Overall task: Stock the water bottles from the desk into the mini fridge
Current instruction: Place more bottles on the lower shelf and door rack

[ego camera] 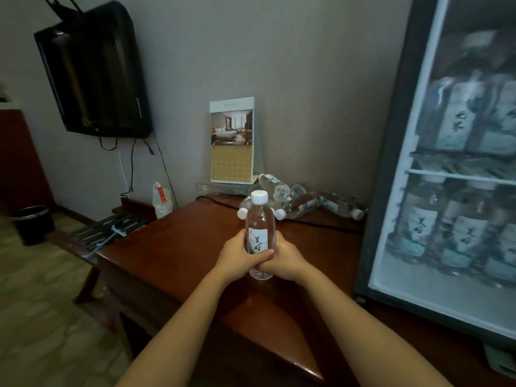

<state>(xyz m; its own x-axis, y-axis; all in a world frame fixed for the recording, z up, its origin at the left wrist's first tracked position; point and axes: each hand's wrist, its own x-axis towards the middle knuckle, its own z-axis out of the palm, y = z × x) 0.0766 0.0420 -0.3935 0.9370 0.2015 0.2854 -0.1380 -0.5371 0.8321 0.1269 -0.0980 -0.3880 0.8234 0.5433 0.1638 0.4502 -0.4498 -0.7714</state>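
Observation:
Above the middle of the brown wooden desk (173, 247), a clear water bottle (259, 219) with a white cap and white label stands upright. My left hand (240, 256) and my right hand (287, 259) both grip its lower half, thumbs across the front. Behind it, several more bottles (304, 203) lie in a pile on the desk by the wall. On the right stands the mini fridge (391, 163) behind a glass door (435, 291). Two shelves inside hold several bottles (463, 230).
A desk calendar (233, 141) stands against the wall behind the pile. A black cable (321, 225) runs across the desk. A wall TV (95, 74) hangs at left. A luggage rack (111, 227), a white bag (161, 199) and a black bin (33, 222) sit left of the desk.

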